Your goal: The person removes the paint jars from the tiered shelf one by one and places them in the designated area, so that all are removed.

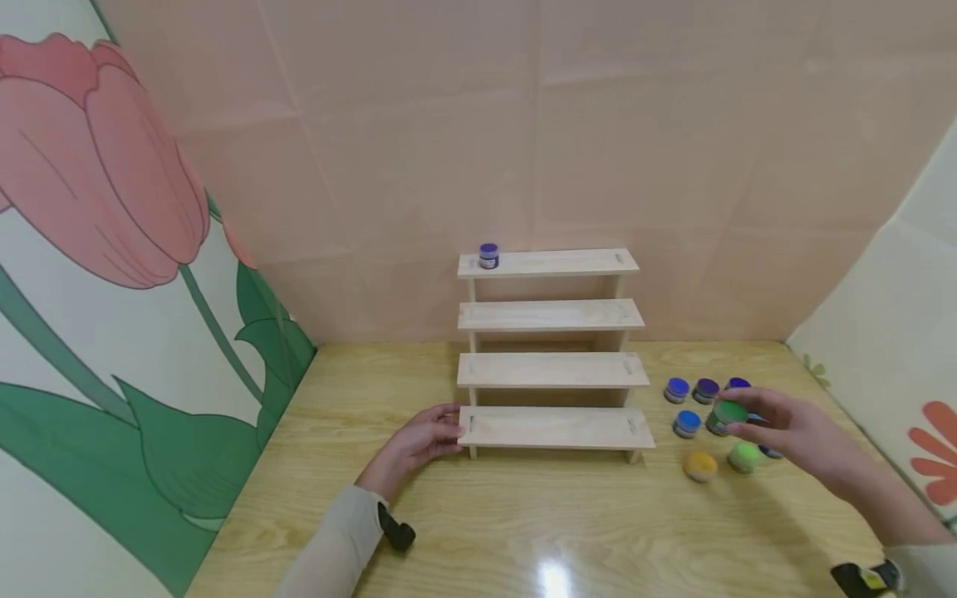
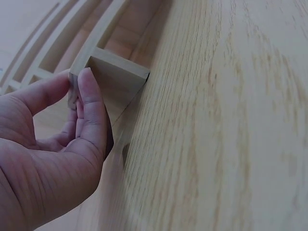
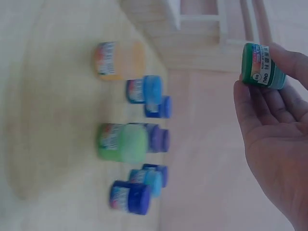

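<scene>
A four-tier wooden step shelf (image 1: 553, 428) stands on the table against the back wall. My left hand (image 1: 422, 438) pinches the left end of its lowest board; in the left wrist view the thumb and fingers (image 2: 91, 110) are on the board's end. A small dark green paint jar (image 3: 262, 66) is gripped between the thumb and fingers of my right hand (image 1: 803, 432), raised over the other jars at the right. On the left end of the top board sits a purple-blue paint jar (image 1: 489, 256).
Right of the shelf stand several paint jars, among them a yellow-orange jar (image 1: 700, 467), a light green jar (image 1: 743, 458) and a blue jar (image 1: 687, 423). My right hand partly hides some of them. A tulip-patterned panel (image 1: 149, 332) borders the table's left side, a white panel (image 1: 875, 332) its right.
</scene>
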{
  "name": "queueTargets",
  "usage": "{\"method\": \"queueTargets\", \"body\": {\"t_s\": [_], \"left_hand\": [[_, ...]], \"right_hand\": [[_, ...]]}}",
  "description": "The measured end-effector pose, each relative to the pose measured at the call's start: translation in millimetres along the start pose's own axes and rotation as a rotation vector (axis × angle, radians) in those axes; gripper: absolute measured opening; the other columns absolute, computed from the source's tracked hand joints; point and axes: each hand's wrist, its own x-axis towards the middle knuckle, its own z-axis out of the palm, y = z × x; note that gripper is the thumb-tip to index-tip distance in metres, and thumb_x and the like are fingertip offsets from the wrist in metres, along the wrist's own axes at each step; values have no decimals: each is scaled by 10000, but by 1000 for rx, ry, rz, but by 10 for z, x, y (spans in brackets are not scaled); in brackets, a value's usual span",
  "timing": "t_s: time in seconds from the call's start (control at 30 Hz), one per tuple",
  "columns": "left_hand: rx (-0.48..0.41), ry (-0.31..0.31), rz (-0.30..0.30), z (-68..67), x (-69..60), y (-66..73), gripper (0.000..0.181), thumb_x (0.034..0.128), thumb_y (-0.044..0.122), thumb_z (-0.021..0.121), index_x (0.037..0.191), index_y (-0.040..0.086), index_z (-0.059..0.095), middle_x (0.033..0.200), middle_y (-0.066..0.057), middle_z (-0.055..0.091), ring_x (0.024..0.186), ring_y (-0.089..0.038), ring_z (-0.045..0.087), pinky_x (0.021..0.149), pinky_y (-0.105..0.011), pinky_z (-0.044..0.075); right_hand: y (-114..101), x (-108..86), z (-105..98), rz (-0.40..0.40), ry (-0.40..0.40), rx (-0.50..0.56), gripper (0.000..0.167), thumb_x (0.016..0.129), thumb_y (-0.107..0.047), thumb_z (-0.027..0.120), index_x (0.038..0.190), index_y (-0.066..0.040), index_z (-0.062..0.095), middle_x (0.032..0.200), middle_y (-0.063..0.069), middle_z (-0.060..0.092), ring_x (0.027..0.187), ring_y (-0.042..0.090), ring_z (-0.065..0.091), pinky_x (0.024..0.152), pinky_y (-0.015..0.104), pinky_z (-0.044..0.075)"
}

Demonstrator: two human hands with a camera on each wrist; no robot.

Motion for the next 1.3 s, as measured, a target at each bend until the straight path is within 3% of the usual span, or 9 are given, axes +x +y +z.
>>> {"method": "queueTargets", "body": {"t_s": [0.13, 0.3, 0.53, 0.83, 0.93, 1.1, 1.3], "left_hand": [[-2, 1, -8, 4, 0, -2, 619, 955, -37, 601, 1515, -44, 337, 1172, -133, 571, 879, -170, 650, 730, -263, 589], [1, 9, -12, 7, -6, 7, 611, 955, -42, 599, 1511, -41, 346, 1153, -128, 569, 873, -172, 649, 730, -262, 587], [1, 6, -20, 3, -13, 22, 606, 961, -37, 595, 1513, -39, 344, 1152, -126, 569, 867, -165, 649, 728, -259, 586], [-4, 3, -26, -12, -1, 3, 620, 958, -35, 605, 1518, -38, 337, 1161, -130, 568, 872, -168, 651, 733, -265, 590], [-3, 3, -26, -9, -6, 10, 626, 958, -34, 606, 1521, -38, 333, 1159, -130, 565, 874, -168, 652, 738, -267, 592], [-9, 0, -24, 0, -10, 27, 625, 958, -38, 603, 1521, -41, 332, 1136, -120, 568, 864, -165, 651, 732, -263, 594], [-13, 7, -27, -1, -10, 9, 621, 956, -43, 602, 1519, -37, 340, 1156, -130, 570, 871, -174, 654, 732, -263, 593]], "right_hand": [[106, -130, 74, 20, -7, -6, 458, 1002, -181, 651, 1429, -69, 530, 1226, -283, 580, 1039, -51, 627, 779, 210, 568], [206, -262, 174, -15, -18, 20, 425, 998, -119, 644, 1402, -35, 542, 1228, -209, 623, 1026, 18, 660, 791, 238, 585], [340, -369, 294, 46, -62, 88, 447, 1006, -129, 632, 1405, 33, 511, 1235, -247, 594, 1077, -69, 612, 809, 248, 590], [533, -444, 448, 129, -86, 102, 496, 993, -185, 658, 1417, 27, 512, 1220, -395, 498, 1073, -154, 536, 826, 198, 559], [598, -456, 496, 143, -82, 100, 501, 981, -200, 674, 1414, 6, 528, 1260, -379, 474, 1072, -171, 514, 834, 188, 550], [653, -476, 563, 103, -86, 87, 471, 957, -175, 699, 1373, 0, 565, 1264, -369, 485, 1094, -166, 513, 854, 155, 522], [720, -455, 602, 78, -161, 77, 468, 954, -151, 696, 1356, 42, 557, 1236, -282, 593, 1083, -172, 508, 857, 128, 498]]}}
